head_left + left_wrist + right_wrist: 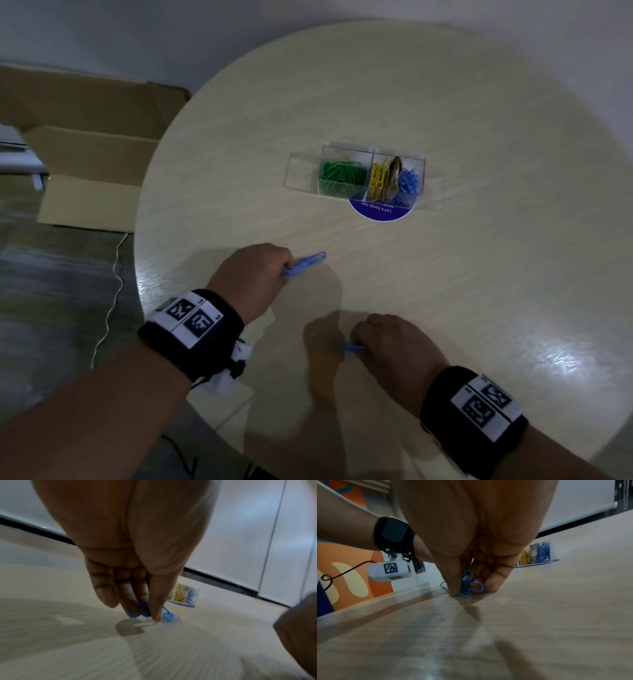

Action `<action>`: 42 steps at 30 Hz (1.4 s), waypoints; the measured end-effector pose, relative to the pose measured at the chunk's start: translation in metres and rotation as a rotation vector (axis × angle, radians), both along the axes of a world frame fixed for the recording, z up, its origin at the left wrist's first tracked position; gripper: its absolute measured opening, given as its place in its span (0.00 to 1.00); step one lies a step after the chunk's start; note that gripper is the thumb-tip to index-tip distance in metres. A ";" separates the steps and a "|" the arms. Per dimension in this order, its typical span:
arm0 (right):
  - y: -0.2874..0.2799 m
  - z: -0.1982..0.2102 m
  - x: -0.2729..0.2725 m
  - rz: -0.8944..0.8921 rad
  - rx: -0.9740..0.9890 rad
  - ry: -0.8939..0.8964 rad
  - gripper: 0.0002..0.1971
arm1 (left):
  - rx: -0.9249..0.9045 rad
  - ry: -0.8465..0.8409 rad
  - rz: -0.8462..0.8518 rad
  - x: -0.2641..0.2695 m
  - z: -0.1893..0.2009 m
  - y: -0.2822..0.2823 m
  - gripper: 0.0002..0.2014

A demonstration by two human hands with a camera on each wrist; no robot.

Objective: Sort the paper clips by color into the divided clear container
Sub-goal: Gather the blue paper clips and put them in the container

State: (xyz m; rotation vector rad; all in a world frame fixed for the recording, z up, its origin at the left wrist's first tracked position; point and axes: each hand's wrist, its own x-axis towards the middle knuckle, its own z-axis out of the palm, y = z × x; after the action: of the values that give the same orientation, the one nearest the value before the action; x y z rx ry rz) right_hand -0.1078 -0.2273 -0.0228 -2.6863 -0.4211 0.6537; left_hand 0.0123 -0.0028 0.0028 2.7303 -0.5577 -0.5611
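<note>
The divided clear container (371, 156) stands mid-table, with green clips (342, 174) in its left section, yellow clips (378, 181) in the middle and blue clips (409, 181) at the right. My left hand (255, 277) pinches a bunch of blue paper clips (306, 263) at the table surface; thumb and fingers close on them (137, 610) in the left wrist view. My right hand (390, 346), nearer the front edge, pinches several more blue clips (468, 586) against the table; only a sliver (352, 348) shows from the head view.
The round light-wood table (479, 274) carries a round purple sticker (383, 210) under the container's front. The container's clear lid (301, 171) lies to its left. An open cardboard box (92, 154) and a white cable (113, 291) are on the floor at left.
</note>
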 end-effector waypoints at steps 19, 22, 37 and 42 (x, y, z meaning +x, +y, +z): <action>-0.079 0.045 0.038 -0.645 0.326 -0.175 0.08 | -0.610 -0.148 0.263 0.072 0.045 -0.131 0.02; -0.096 0.053 0.050 -0.768 0.397 -0.252 0.09 | -0.571 -0.193 0.276 0.084 0.041 -0.156 0.03; -0.114 0.056 0.139 -0.944 0.458 -0.281 0.04 | -0.729 -0.087 0.434 0.092 0.020 -0.164 0.13; -0.100 0.044 0.178 -0.949 0.372 -0.264 0.03 | -0.729 -0.156 0.531 0.082 0.028 -0.108 0.06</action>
State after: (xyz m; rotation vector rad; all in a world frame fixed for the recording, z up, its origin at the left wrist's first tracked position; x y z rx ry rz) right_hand 0.0707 -0.3271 0.0216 -2.2338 0.6005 -0.0607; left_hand 0.0939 -0.1107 0.0309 2.0869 -0.0259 0.0072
